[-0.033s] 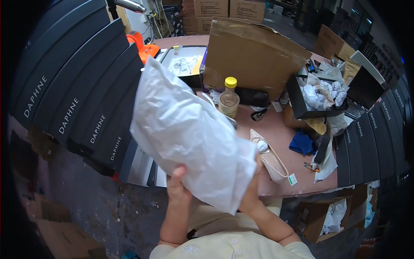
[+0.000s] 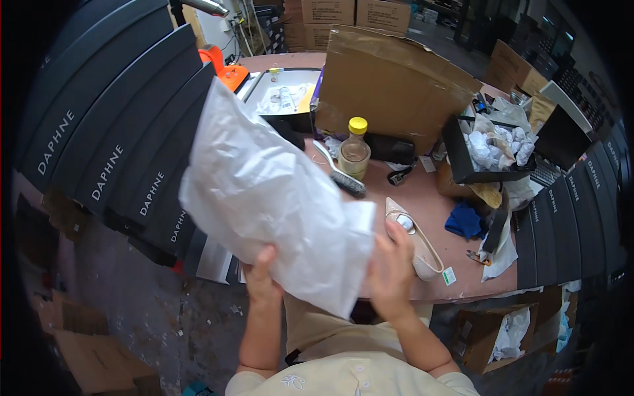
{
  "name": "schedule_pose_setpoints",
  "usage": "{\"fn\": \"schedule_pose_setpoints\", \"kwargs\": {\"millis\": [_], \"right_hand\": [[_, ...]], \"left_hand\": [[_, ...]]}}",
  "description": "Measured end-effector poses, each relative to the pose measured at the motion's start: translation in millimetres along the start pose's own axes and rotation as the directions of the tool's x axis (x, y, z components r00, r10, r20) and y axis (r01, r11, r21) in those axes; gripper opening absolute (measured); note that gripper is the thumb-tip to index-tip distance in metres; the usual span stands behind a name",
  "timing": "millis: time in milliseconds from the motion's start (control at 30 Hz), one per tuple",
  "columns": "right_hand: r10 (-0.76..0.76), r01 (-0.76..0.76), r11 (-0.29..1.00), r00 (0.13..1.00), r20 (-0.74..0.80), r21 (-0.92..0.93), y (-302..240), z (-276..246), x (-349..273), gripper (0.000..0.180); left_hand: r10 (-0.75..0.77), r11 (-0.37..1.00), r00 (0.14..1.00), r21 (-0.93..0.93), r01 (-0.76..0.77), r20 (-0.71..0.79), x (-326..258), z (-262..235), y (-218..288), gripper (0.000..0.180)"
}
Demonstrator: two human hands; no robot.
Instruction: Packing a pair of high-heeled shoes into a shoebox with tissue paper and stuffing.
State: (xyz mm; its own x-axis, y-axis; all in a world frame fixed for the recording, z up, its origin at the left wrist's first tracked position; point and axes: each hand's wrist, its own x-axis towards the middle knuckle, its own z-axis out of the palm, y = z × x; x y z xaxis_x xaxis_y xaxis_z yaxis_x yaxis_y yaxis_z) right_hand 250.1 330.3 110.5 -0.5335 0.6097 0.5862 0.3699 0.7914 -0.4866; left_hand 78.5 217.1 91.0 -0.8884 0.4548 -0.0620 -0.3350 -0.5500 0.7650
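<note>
My left hand (image 2: 264, 280) grips the lower edge of a large white bag (image 2: 271, 204), wrinkled and tilted up to the left. Its contents, if any, do not show. My right hand (image 2: 394, 270) is just right of the bag's near end, fingers apart and partly smeared by motion. A pale pink pointed flat shoe (image 2: 427, 254) lies on the table right behind that hand, which covers part of it. White stuffing (image 2: 405, 223) sits in the shoe's toe. A small white-and-green tag (image 2: 449, 276) lies next to the heel.
Dark shoe boxes stand stacked at left (image 2: 99, 132) and right (image 2: 568, 218). On the pink table (image 2: 370, 198) are a yellow-capped bottle (image 2: 355, 155), a brush (image 2: 347, 181), a blue cloth (image 2: 464, 221), pliers (image 2: 477, 257) and a black box of crumpled paper (image 2: 482, 175). A cardboard sheet (image 2: 389, 92) rises behind.
My right hand has come off the bag's near end and moved right, in front of the shoe. The bag has shifted left in my left hand, uncovering more of the brush.
</note>
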Motion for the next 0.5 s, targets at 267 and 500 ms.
{"fn": "schedule_pose_setpoints", "kwargs": {"millis": [267,500], "right_hand": [[-0.061,0.028,0.518,0.998,0.004,0.855,-55.6,41.3,66.0,0.058],[-0.082,-0.446,0.378,0.857,0.509,0.811,-54.7,122.9,31.3,0.057]], "left_hand": [[0.355,0.33,0.8,0.736,-0.591,0.483,89.1,-107.2,21.1,0.052],[-0.095,-0.044,0.752,0.752,-0.657,0.652,15.0,-91.2,25.2,0.054]]}}
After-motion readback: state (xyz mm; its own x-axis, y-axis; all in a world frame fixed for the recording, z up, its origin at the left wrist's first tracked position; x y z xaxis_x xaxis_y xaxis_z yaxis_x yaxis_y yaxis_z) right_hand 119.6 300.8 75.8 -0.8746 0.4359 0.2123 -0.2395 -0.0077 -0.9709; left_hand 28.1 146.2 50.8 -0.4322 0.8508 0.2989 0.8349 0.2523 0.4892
